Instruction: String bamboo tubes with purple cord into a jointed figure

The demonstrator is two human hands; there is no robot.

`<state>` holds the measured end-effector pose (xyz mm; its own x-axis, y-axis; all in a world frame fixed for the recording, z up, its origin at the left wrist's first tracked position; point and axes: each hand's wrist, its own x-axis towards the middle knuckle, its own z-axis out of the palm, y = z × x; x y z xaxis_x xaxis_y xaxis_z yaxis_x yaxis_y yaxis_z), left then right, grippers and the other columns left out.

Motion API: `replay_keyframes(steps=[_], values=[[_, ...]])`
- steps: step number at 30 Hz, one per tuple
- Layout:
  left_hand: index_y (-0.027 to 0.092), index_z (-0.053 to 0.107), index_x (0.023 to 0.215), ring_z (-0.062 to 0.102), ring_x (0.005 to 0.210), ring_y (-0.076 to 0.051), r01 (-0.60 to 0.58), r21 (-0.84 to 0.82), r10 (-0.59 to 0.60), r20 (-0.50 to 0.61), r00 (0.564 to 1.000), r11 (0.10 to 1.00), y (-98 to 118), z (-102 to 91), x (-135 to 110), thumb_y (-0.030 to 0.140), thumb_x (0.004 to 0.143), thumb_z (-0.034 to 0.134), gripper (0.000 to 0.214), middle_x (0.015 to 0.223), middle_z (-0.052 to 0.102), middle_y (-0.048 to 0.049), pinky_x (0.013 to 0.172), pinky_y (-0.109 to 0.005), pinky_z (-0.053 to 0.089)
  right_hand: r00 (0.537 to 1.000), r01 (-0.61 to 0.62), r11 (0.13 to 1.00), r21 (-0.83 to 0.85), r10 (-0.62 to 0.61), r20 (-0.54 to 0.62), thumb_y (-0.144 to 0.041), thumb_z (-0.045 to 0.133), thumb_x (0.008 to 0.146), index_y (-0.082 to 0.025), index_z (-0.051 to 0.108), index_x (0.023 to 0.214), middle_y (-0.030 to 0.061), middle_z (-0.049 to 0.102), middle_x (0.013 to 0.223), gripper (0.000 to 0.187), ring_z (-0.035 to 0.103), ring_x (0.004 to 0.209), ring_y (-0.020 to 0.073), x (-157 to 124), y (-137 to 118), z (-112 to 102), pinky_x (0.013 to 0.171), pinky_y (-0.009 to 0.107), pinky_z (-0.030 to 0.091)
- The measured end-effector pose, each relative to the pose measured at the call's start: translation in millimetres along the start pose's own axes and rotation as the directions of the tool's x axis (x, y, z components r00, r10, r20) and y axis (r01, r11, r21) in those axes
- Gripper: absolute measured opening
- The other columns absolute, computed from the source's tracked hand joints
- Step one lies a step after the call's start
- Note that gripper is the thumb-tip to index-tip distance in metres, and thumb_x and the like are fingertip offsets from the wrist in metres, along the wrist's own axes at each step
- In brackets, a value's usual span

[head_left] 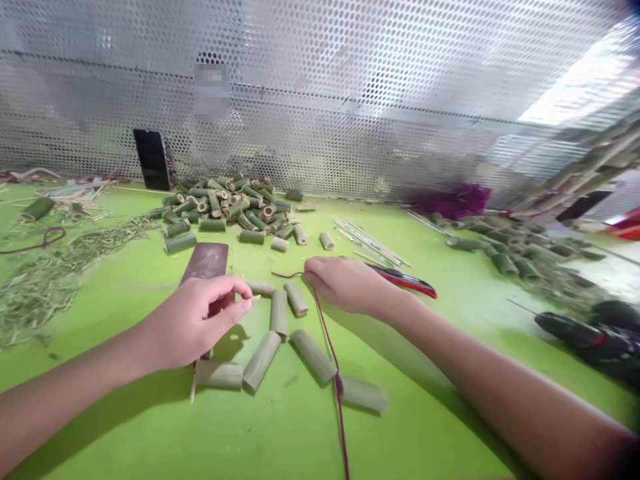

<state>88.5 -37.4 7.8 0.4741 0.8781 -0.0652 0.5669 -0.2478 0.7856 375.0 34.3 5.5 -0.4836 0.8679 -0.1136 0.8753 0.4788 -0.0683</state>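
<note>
My left hand (203, 317) is closed in a pinch, with the pale tip of a small stick (257, 297) showing between thumb and forefinger. It hovers beside a dark brown flat block (207, 259), partly covering it. My right hand (345, 283) lies with fingers curled down over a thin purple cord (327, 333). A short end of the cord pokes out to the left, while the long part runs toward me over a bamboo piece (363, 393). Several short peeled bamboo tubes, among them an upright-lying one (279, 313) and a slanted one (263, 361), form a branching figure between my hands.
A pile of green bamboo tubes (215, 210) lies at the back, near a standing phone (152, 160). Red-handled pliers (407, 280) and thin sticks (370, 240) lie beyond my right hand. Shavings (65, 267) cover the left; a power drill (590, 333) sits right.
</note>
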Motion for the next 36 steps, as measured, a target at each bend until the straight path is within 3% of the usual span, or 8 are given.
replay_keyframes(steps=[2, 4, 6, 9, 12, 17, 28, 36], values=[[0.022, 0.065, 0.100, 0.038, 0.047, -0.012, -0.010, -0.054, 0.009, -0.027, 1.000, 0.998, -2.6, 1.4, 2.0, 0.054, 0.102, 0.044, 0.039, 0.058, 0.047, 0.0055, 0.044, -0.024, 0.027, 0.998, -0.029, 0.982, 0.187, 0.038, -0.047, -0.034, 0.038, 0.102, -0.019, 0.061, 0.090, 0.0080, 0.070, 0.088, 0.030, 0.063, 0.078, 0.0209, 2.3, 4.3, -5.6, 0.069, 0.033, 0.043], [0.022, 0.063, 0.099, 0.039, 0.049, -0.012, -0.020, -0.105, 0.015, -0.052, 0.999, 0.994, -4.6, 2.7, 4.1, 0.055, 0.102, 0.044, 0.039, 0.060, 0.046, 0.0057, 0.046, -0.025, 0.029, 0.991, -0.027, 0.830, 0.557, 0.096, -0.095, -0.035, 0.048, 0.096, -0.019, 0.063, 0.089, 0.0072, 0.070, 0.090, 0.023, 0.064, 0.082, 0.0204, 5.3, 3.4, -13.0, 0.076, 0.033, 0.047], [0.022, 0.061, 0.100, 0.042, 0.052, -0.013, -0.029, -0.149, 0.018, -0.071, 0.997, 0.988, -5.5, 3.9, 5.2, 0.056, 0.102, 0.044, 0.039, 0.063, 0.047, 0.0053, 0.049, -0.026, 0.033, 0.983, 0.011, 0.461, 0.887, 0.160, -0.096, -0.030, 0.058, 0.086, -0.018, 0.061, 0.084, 0.0053, 0.067, 0.085, 0.012, 0.062, 0.077, 0.0179, 8.6, -3.6, -20.9, 0.076, 0.032, 0.049], [0.022, 0.059, 0.101, 0.046, 0.058, -0.014, -0.049, -0.191, 0.029, -0.107, 0.994, 0.980, -4.9, 5.1, 4.6, 0.055, 0.102, 0.043, 0.037, 0.068, 0.049, 0.0041, 0.055, -0.027, 0.039, 0.990, -0.010, -0.094, 0.996, 0.138, 0.023, -0.022, 0.054, 0.079, -0.019, 0.053, 0.073, -0.0007, 0.052, 0.065, 0.007, 0.048, 0.057, 0.0114, 12.4, -21.9, -30.6, 0.059, 0.025, 0.044], [0.022, 0.058, 0.097, 0.046, 0.059, -0.013, -0.063, -0.240, 0.032, -0.131, 0.991, 0.969, -3.4, 5.8, 2.6, 0.054, 0.103, 0.045, 0.035, 0.071, 0.052, 0.0036, 0.055, -0.026, 0.039, 0.989, -0.132, -0.335, 0.933, 0.024, 0.149, -0.022, 0.047, 0.082, -0.021, 0.041, 0.063, -0.0066, 0.027, 0.054, 0.021, 0.024, 0.045, 0.0081, 14.1, -40.1, -33.4, 0.043, 0.021, 0.026], [0.021, 0.063, 0.095, 0.045, 0.054, -0.011, -0.086, -0.316, 0.056, -0.103, 0.993, 0.945, -2.8, 7.1, 1.5, 0.054, 0.099, 0.052, 0.035, 0.075, 0.058, 0.0014, 0.048, -0.024, 0.034, 0.989, -0.148, -0.277, 0.949, -0.044, 0.141, -0.026, 0.049, 0.092, -0.022, 0.032, 0.059, -0.0096, 0.015, 0.054, 0.037, 0.009, 0.045, 0.0077, 12.8, -56.5, -22.4, 0.039, 0.022, 0.010], [0.019, 0.077, 0.090, 0.040, 0.049, -0.009, 0.029, -0.426, -0.125, -0.201, 0.972, 0.904, 5.7, 16.7, 0.4, 0.049, 0.084, 0.076, 0.031, 0.061, 0.058, 0.0030, 0.045, -0.023, 0.030, 0.980, 0.184, 0.205, 0.961, 0.030, -0.194, -0.042, 0.057, 0.097, -0.021, 0.061, 0.085, -0.0063, 0.040, 0.061, 0.024, 0.031, 0.053, 0.0102, -5.3, -87.4, 4.0, 0.051, 0.025, 0.029], [0.021, 0.068, 0.104, 0.050, 0.051, -0.005, 0.095, -0.866, -0.271, -0.048, 0.961, 0.491, 0.0, 20.3, 2.5, 0.032, 0.061, 0.099, 0.055, 0.068, 0.063, 0.0085, 0.046, -0.015, 0.037, 0.945, 0.328, 0.315, 0.891, -0.098, -0.313, -0.036, 0.053, 0.101, -0.021, 0.059, 0.089, -0.0006, 0.058, 0.082, 0.020, 0.053, 0.078, 0.0141, -11.6, -92.1, 9.2, 0.076, 0.028, 0.045]])
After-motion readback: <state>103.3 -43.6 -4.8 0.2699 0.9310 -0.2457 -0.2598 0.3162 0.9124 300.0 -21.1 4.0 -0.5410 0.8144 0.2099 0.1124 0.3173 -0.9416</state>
